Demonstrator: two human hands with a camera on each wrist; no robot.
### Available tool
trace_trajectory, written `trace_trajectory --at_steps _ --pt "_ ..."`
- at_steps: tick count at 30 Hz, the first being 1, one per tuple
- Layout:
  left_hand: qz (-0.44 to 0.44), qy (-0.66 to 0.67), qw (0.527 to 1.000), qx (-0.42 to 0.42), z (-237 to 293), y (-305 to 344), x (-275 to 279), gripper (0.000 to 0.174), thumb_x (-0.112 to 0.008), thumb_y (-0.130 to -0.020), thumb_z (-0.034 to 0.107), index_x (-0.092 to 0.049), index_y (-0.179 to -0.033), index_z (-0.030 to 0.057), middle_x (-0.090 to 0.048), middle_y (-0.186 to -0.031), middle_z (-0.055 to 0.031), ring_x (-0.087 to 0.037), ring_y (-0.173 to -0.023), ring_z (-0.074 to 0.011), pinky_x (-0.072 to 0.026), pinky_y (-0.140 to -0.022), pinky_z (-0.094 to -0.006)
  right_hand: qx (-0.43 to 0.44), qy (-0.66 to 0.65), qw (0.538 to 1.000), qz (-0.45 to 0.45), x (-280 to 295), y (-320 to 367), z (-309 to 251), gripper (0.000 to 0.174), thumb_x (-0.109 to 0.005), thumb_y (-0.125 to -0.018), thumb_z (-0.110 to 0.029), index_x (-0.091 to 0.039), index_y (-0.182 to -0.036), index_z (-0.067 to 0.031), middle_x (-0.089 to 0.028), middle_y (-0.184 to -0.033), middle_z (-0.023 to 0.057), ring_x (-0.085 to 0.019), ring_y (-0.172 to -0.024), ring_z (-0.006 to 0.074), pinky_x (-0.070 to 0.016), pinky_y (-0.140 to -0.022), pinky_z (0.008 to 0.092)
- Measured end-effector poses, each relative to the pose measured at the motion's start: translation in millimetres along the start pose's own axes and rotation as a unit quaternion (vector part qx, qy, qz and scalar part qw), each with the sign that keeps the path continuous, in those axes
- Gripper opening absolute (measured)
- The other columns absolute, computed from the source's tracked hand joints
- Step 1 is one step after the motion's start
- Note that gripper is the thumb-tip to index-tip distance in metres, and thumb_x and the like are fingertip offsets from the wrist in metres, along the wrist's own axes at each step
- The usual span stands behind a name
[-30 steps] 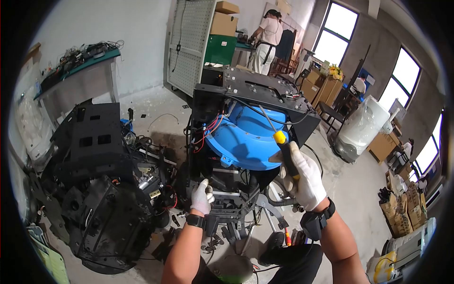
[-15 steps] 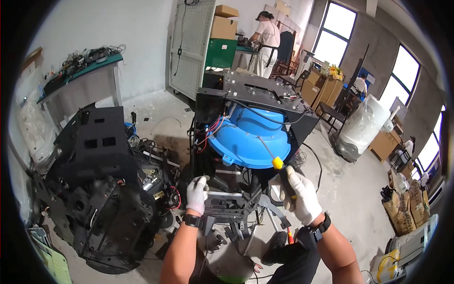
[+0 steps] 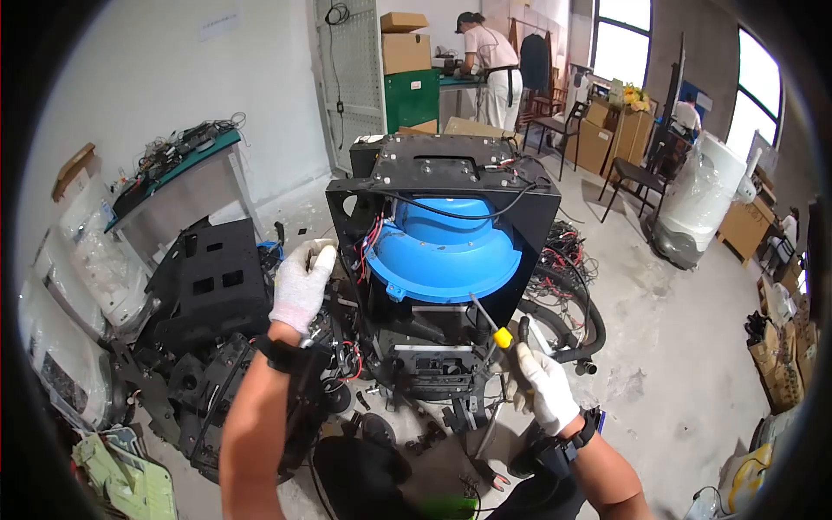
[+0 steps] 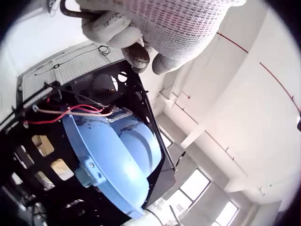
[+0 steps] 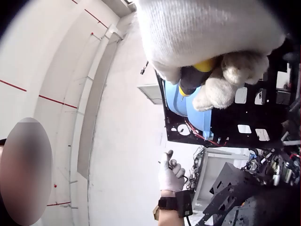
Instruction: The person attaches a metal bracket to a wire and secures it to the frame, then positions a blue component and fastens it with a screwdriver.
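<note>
My gloved left hand (image 3: 303, 284) is raised beside the left edge of the black frame (image 3: 533, 208), fingers curled round a thin dark cable (image 4: 75, 13). My gloved right hand (image 3: 544, 387) grips a screwdriver (image 3: 503, 337) with a yellow and black handle, its shaft pointing up and left. In the head view the tip overlaps the lower rim of the blue rounded housing (image 3: 446, 267) inside the frame; contact cannot be told. Red wires (image 4: 51, 121) run at the housing's side. The right wrist view shows the screwdriver handle (image 5: 192, 80) inside my fist, its shaft hidden.
Black panels and loose parts (image 3: 212, 277) lie on the floor at left. Hoses and wires (image 3: 572, 303) are to the frame's right. Metal parts (image 3: 442, 368) sit below the housing. Behind are a green-topped table (image 3: 186, 169), boxes (image 3: 407, 54) and a person standing (image 3: 498, 65).
My left hand has risen and moved left, away from the parts below the housing, and now holds a cable. My right hand is lower, still gripping the screwdriver. The head view has shifted.
</note>
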State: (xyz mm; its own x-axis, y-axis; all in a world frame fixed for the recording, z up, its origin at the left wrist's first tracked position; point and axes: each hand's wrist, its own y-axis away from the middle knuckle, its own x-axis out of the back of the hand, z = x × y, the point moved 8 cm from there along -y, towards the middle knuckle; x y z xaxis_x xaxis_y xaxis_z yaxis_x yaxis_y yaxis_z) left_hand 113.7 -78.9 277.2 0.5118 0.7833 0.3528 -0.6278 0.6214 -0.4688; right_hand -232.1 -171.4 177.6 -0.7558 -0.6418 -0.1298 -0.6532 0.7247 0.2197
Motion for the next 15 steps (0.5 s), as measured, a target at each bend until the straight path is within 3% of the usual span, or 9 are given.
trace_trajectory --at_steps 1,5,7,9,11,15 --pt "-0.002 -0.034 0.999 -0.025 3 2 2 0.026 -0.058 -0.089 0.022 -0.063 -0.103 0.0006 -0.064 -0.082 -0.0033 -0.055 -0.072 -0.0081 -0.0455 -0.068 -0.0241 -0.004 0.003 1.0 0.007 3 3 5 0.044 -0.047 -0.094 -0.045 -0.061 -0.096 -0.004 -0.059 -0.062 -0.0001 -0.048 -0.04 0.0055 -0.0344 -0.038 0.0175" --pt "-0.027 -0.054 0.997 0.038 -16 17 12 0.024 -0.059 -0.087 0.022 -0.065 -0.098 0.0013 -0.065 -0.081 -0.0039 -0.058 -0.076 -0.0093 -0.0465 -0.071 -0.0251 -0.035 -0.032 0.999 -0.01 11 4 35 0.04 -0.051 -0.092 -0.044 -0.059 -0.098 -0.0049 -0.059 -0.062 0.0008 -0.05 -0.043 0.0064 -0.0341 -0.04 0.0179" --pt "-0.009 -0.116 0.993 -0.027 -11 13 17 0.022 -0.058 -0.088 0.02 -0.065 -0.097 0.0015 -0.064 -0.082 -0.0035 -0.057 -0.076 -0.0096 -0.046 -0.072 -0.0247 -0.023 0.009 1.0 0.004 23 2 48 0.041 -0.052 -0.091 -0.045 -0.059 -0.097 -0.0048 -0.06 -0.063 0.0015 -0.05 -0.043 0.0068 -0.034 -0.04 0.0178" --pt "-0.018 -0.084 0.996 0.012 -11 1 17 0.02 -0.058 -0.088 0.018 -0.065 -0.098 0.0016 -0.064 -0.084 -0.0038 -0.057 -0.078 -0.0101 -0.0456 -0.074 -0.0246 -0.03 -0.029 0.999 -0.004 32 2 62 0.043 -0.052 -0.091 -0.047 -0.059 -0.097 -0.0046 -0.06 -0.064 0.0017 -0.05 -0.043 0.0062 -0.0347 -0.039 0.0178" --pt "-0.007 -0.15 0.988 -0.033 1 -17 21 0.02 -0.058 -0.088 0.017 -0.064 -0.098 0.0011 -0.064 -0.087 -0.0041 -0.056 -0.08 -0.0101 -0.0452 -0.075 -0.0242 -0.055 -0.04 0.998 -0.006 39 5 60 0.043 -0.051 -0.091 -0.047 -0.06 -0.096 -0.0049 -0.06 -0.064 0.0014 -0.049 -0.042 0.0056 -0.034 -0.038 0.0177" --pt "-0.034 -0.158 0.987 -0.016 8 -57 24 0.026 -0.059 -0.089 0.02 -0.063 -0.102 -0.0019 -0.065 -0.093 -0.0063 -0.056 -0.084 -0.0113 -0.0446 -0.078 -0.0254 -0.096 -0.095 0.991 0.023 54 12 70 0.033 -0.052 -0.093 -0.038 -0.059 -0.093 -0.0057 -0.059 -0.062 0.0014 -0.048 -0.041 0.007 -0.0342 -0.038 0.0181"
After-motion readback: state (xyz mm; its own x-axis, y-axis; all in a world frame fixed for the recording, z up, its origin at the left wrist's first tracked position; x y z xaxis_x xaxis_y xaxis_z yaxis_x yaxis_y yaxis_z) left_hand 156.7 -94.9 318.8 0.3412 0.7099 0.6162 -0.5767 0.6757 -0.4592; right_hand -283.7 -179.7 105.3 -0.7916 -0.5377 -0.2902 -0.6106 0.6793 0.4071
